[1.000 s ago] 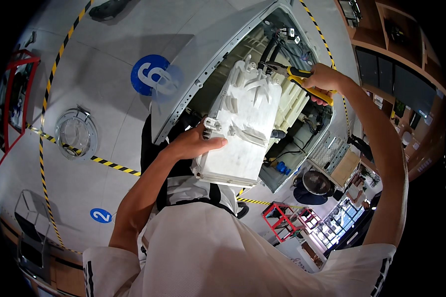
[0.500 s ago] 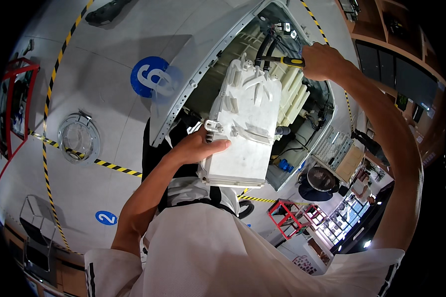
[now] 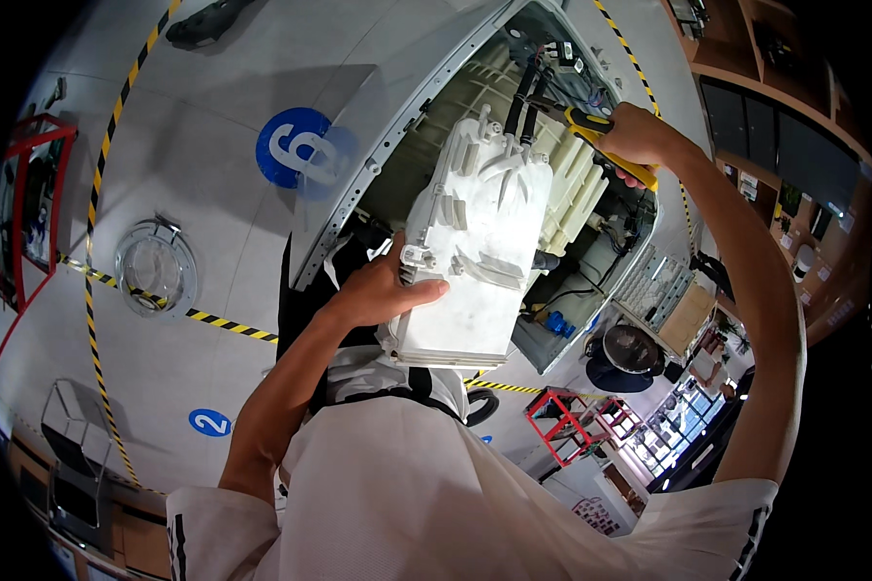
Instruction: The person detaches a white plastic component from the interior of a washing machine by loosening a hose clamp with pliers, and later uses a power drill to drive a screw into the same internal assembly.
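My left hand (image 3: 383, 289) grips the left side of a white moulded plastic housing (image 3: 470, 310), its thumb lying on the top. The housing sits tilted at the opening of a grey metal appliance cabinet (image 3: 339, 194), in front of a cream ribbed plastic part (image 3: 576, 194). Two black hoses (image 3: 521, 102) run to the housing's upper end. My right hand (image 3: 630, 140) is closed on yellow-and-black pliers (image 3: 591, 126), whose jaws are beside the hoses and hard to make out. Wires and a blue fitting (image 3: 557, 322) show inside the cabinet.
A glass-and-metal door ring (image 3: 155, 266) lies on the tiled floor (image 3: 213, 223) at left, among striped tape lines. Red metal frames stand at left (image 3: 31, 223) and lower right (image 3: 562, 426). A folding chair (image 3: 73, 455), wooden shelving (image 3: 746, 44) and another person (image 3: 707, 368) are farther off.
My right hand first rose and turned the pliers level, then came back down a little, so they now slant down-right again. My left hand still grips the housing, with little movement.
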A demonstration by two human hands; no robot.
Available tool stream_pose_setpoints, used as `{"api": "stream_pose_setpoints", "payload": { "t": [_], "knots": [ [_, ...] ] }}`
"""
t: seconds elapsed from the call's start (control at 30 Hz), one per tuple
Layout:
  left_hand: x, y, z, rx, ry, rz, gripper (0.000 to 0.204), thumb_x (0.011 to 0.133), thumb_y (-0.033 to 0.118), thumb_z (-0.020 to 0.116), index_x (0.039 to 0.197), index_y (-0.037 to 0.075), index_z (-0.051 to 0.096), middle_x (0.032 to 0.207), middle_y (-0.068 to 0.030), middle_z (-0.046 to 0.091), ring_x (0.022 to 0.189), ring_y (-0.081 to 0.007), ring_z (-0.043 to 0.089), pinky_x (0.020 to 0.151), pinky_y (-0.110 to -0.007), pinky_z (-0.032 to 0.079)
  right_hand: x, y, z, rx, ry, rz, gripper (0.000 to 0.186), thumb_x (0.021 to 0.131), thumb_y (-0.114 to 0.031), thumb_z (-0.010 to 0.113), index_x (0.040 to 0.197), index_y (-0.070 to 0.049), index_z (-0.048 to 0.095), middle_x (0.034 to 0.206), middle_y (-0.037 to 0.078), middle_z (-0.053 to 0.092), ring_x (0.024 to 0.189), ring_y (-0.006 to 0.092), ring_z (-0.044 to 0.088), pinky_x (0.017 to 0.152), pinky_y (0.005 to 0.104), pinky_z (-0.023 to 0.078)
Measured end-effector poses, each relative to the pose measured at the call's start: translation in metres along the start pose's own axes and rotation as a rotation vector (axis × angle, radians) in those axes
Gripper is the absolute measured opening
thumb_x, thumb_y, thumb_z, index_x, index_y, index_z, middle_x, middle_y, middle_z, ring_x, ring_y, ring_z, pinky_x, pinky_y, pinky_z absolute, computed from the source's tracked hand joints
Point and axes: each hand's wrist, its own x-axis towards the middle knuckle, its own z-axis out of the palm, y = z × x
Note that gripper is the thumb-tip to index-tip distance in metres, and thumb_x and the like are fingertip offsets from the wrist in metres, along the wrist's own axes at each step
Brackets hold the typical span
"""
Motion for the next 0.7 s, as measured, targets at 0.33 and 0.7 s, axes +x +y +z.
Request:
{"api": "stream_pose_setpoints", "payload": {
  "t": [0.33,0.7],
  "knots": [
    [-0.001,0.002,-0.003,-0.025,-0.001,0.013,0.094,0.072,0.056,0.065,0.142,0.008,0.023,0.117,-0.0177,0.059,0.107,-0.0312,0.059,0.091,-0.037,0.045,-0.002,-0.001,-0.008,-0.081,-0.051,-0.044,0.028,0.089,-0.018,0.054,0.099,0.008,0.049,0.066,0.013,0.058,0.05,0.0216,0.061,0.044,0.0349,0.053],
    [-0.001,0.0,-0.002,-0.048,0.066,0.12,0.092,0.074,0.054,0.064,0.143,0.008,0.024,0.12,-0.0169,0.058,0.11,-0.0305,0.057,0.094,-0.035,0.042,0.006,0.009,-0.009,0.104,-0.257,0.108,0.038,0.088,-0.027,0.058,0.108,0.002,0.047,0.084,0.016,0.061,0.068,0.0271,0.067,0.06,0.044,0.058]
  ]
}}
